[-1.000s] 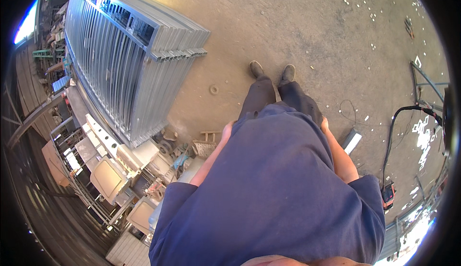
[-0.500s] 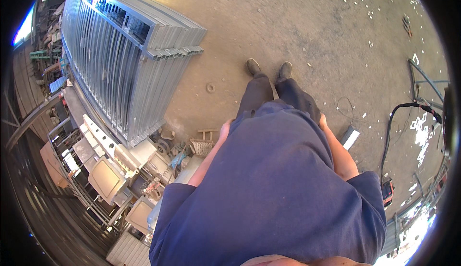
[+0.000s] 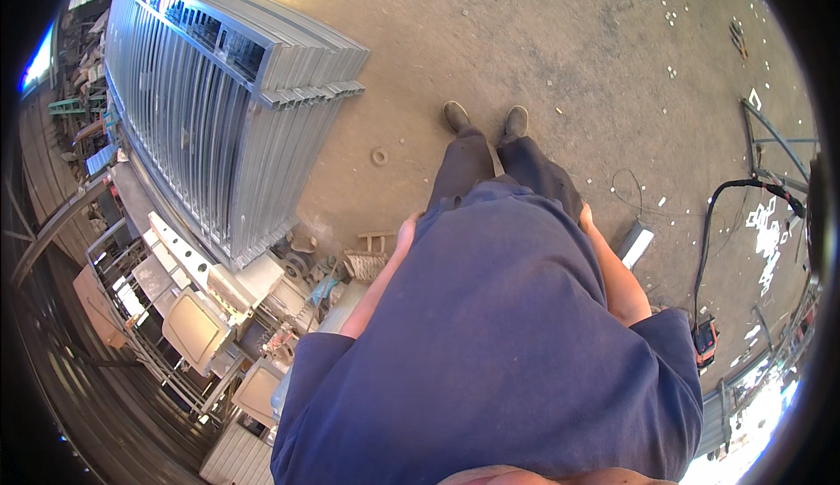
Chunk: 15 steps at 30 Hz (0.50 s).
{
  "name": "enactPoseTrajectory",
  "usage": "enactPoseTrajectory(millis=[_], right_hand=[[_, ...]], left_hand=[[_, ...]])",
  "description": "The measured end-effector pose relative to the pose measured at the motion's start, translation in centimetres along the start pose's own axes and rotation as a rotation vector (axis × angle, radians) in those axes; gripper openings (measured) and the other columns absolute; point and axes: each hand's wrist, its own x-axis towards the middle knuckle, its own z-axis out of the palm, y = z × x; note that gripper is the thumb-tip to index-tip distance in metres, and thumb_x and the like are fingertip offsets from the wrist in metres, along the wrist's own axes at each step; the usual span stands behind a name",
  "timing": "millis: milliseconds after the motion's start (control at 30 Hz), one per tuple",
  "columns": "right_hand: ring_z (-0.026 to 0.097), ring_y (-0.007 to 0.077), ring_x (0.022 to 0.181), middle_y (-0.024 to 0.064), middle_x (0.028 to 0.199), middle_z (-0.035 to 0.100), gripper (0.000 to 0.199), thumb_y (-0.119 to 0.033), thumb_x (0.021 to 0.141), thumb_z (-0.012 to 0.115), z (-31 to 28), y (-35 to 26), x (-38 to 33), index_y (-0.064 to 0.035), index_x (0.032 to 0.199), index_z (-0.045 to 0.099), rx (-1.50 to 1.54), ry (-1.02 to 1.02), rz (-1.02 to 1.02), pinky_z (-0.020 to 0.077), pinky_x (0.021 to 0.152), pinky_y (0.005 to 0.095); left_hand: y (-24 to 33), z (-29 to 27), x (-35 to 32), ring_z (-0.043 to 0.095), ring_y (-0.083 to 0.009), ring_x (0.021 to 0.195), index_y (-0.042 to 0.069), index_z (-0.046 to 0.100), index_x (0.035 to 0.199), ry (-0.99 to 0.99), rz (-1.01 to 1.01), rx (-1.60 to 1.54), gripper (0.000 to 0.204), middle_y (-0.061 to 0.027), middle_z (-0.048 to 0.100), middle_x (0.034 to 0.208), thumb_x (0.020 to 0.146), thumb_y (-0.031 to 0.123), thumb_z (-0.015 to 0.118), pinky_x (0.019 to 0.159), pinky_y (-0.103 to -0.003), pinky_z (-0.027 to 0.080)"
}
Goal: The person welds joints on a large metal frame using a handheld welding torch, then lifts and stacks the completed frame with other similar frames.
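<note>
My left hand [image 3: 409, 228] rests beside my left hip, against the dark trousers [image 3: 464, 168]. Most of it is behind the navy shirt [image 3: 507, 310], so its fingers do not show. On the other side, my right hand [image 3: 586, 217] lies close to my right hip, with only its edge and the wrist showing. Whether either hand holds anything is hidden. Both of my arms hang down along the shirt, and I stand on a dusty concrete floor in dark shoes [image 3: 516, 121].
A tall stack of galvanized metal frames [image 3: 201, 117] stands at the left. Nearer are cream panels [image 3: 194, 329], a small wooden stool [image 3: 367, 262] and a ring [image 3: 379, 157]. At the right lie a rectangular metal tube [image 3: 636, 244], a black cable [image 3: 705, 231] and a steel frame [image 3: 770, 139].
The view has shifted slightly, so the floor and surrounding things sit a little higher and further left. Both hands stay at my hips.
</note>
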Motion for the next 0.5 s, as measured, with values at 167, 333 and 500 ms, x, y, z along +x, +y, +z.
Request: enactPoseTrajectory(millis=[167, 333, 500], right_hand=[[0.069, 0.0281, 0.107, 0.0205, 0.114, 0.072, 0.039, -0.025, 0.094, 0.06, 0.7, -1.9, -1.3, 0.001, 0.122, 0.067, -0.085, 0.049, -0.008, 0.0511, 0.09, 0.0397], [0.069, 0.0256, 0.102, 0.0179, 0.113, 0.073, 0.037, -0.021, 0.094, 0.06, 1.8, -7.1, -6.0, 0.0029, 0.122, 0.067, 0.061, 0.021, 0.015, 0.0515, 0.089, 0.0391], [0.068, 0.0234, 0.099, 0.0182, 0.111, 0.073, 0.037, -0.023, 0.095, 0.059, 1.0, -5.9, -5.0, 0.002, 0.121, 0.067, 0.026, 0.022, 0.02, 0.0513, 0.087, 0.0386]], left_hand=[[-1.2, 0.0, 1.6, 0.064, -0.0249, 0.112, -0.005, 0.059, 0.131, -0.028, -0.025, -0.095, 0.051, -0.0193, 0.069, 0.119, 0.092, 0.026, 0.065, 0.099, -0.035, 0.047], [-4.3, -1.0, 3.1, 0.064, -0.0239, 0.111, -0.006, 0.058, 0.132, -0.024, 0.085, 0.115, 0.049, -0.0183, 0.068, 0.121, 0.094, 0.024, 0.063, 0.099, -0.034, 0.047], [-3.1, -0.1, 2.0, 0.065, -0.0227, 0.11, -0.004, 0.063, 0.128, -0.005, 0.096, 0.099, 0.04, -0.0185, 0.07, 0.119, 0.098, 0.019, 0.048, 0.098, -0.033, 0.047]])
